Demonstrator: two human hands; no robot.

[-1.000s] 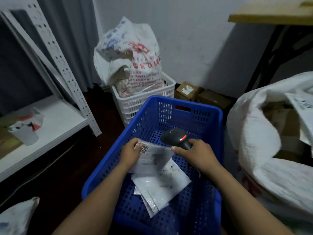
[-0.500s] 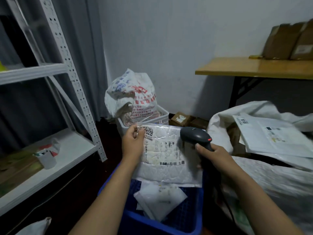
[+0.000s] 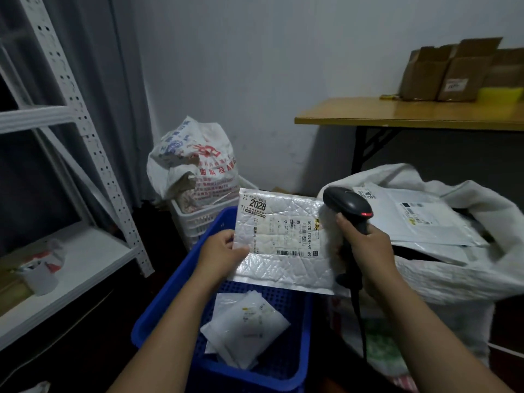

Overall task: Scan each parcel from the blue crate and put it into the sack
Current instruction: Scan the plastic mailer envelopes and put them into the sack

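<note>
My left hand (image 3: 222, 252) pinches the left edge of a white bubble-mailer parcel (image 3: 283, 265) and holds it up over the blue crate (image 3: 170, 302), label facing me. My right hand (image 3: 365, 251) grips the handle of a black barcode scanner (image 3: 347, 207) just right of the parcel, its red light on. In the crate lie a few more white parcels (image 3: 246, 327). The large white sack (image 3: 459, 276) stands open at the right, with flat white parcels (image 3: 419, 219) inside it.
A white metal shelf rack (image 3: 85, 154) stands at the left with a small cup on it. Behind the crate is a white basket (image 3: 198, 219) holding a printed bag (image 3: 195, 165). A wooden table (image 3: 411, 114) with cardboard boxes (image 3: 450, 72) is at the back right.
My left hand has lifted the bubble mailer out of the crate and turned its label up. My right hand has brought the scanner up to the parcel's right edge. The view has tilted upward.
</note>
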